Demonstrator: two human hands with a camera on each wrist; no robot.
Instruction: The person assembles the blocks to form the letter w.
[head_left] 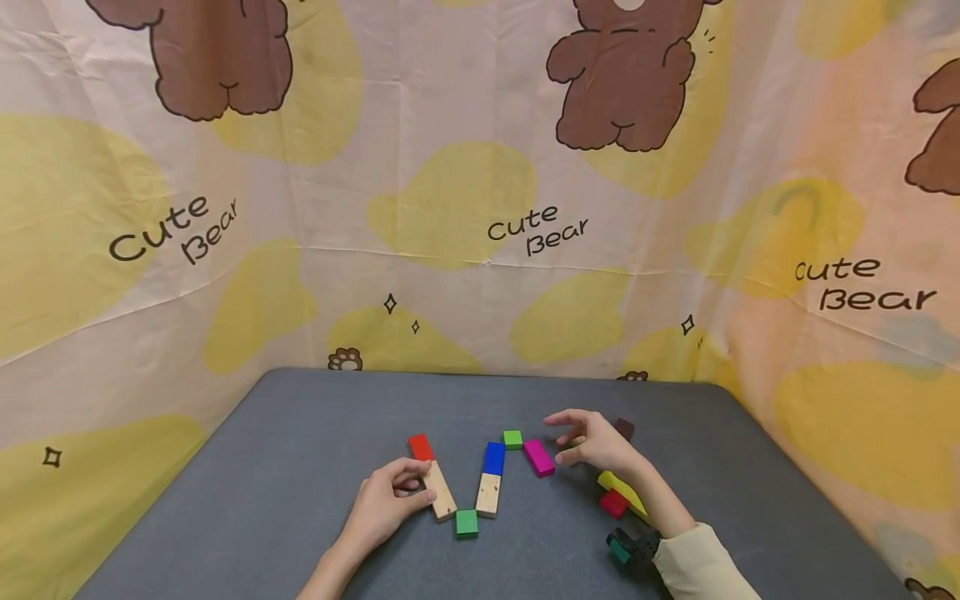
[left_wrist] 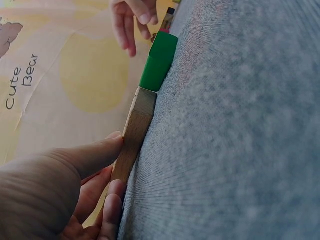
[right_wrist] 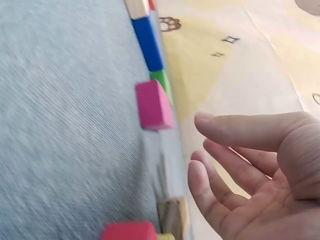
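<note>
My left hand (head_left: 382, 504) pinches a plain wooden block (head_left: 441, 492) on the table between thumb and fingers. A red block (head_left: 421, 447) touches its far end, and a green block (head_left: 467, 524) lies at its near end. From there a second wooden block (head_left: 489, 495), a blue block (head_left: 494, 458) and a light green block (head_left: 513, 439) run away from me, with a magenta block (head_left: 538, 458) at the right end. To the right of the magenta block hovers my right hand (head_left: 600, 442). In the right wrist view its fingers (right_wrist: 198, 177) are loosely bent with nothing between them.
Under and beside the right forearm lie a yellow block (head_left: 624, 492), a red block (head_left: 613, 503) and a dark brown block (head_left: 624, 428). A black device (head_left: 637, 546) is by the right cuff. A printed cloth (head_left: 450, 333) hangs behind the grey table (head_left: 337, 417).
</note>
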